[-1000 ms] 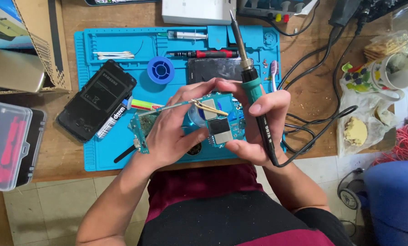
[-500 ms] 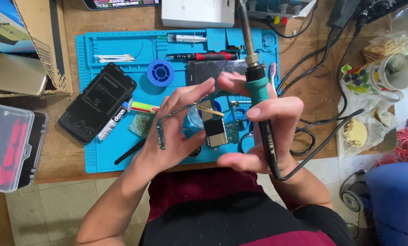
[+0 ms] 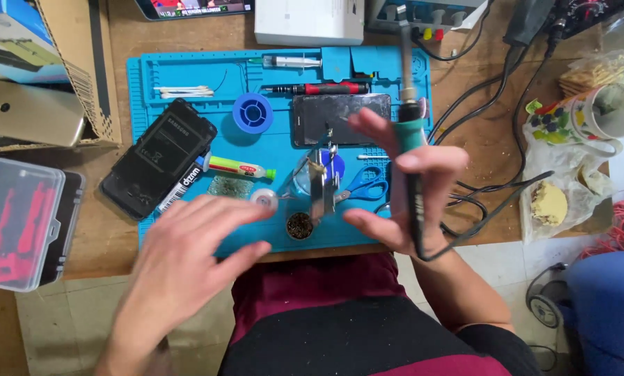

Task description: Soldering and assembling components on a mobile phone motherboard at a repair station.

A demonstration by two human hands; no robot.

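My right hand [image 3: 413,191] grips a soldering iron [image 3: 409,129] by its teal handle, with the metal tip pointing away from me over the far edge of the blue work mat [image 3: 186,69]. The iron's black cable loops out below the hand. My left hand [image 3: 190,247] is blurred and hovers with spread fingers over the mat's near left part, holding nothing. Between the hands a small circuit board [image 3: 317,168] stands in a metal clip or tweezers [image 3: 321,198], and I cannot tell whether my right fingers touch it. A white tape roll [image 3: 263,200] lies by my left fingertips.
On the mat lie a black phone [image 3: 159,157], a dark-screened phone [image 3: 340,115], a blue solder spool [image 3: 253,111], a red-and-black screwdriver [image 3: 319,88], blue-handled scissors [image 3: 362,184] and a small round tin [image 3: 299,225]. A clear plastic box [image 3: 19,223] sits at the left and a mug [image 3: 604,111] at the right.
My left hand has let go of the board and tweezers and pulled back to the left, toward me. My right hand has shifted right with the iron.
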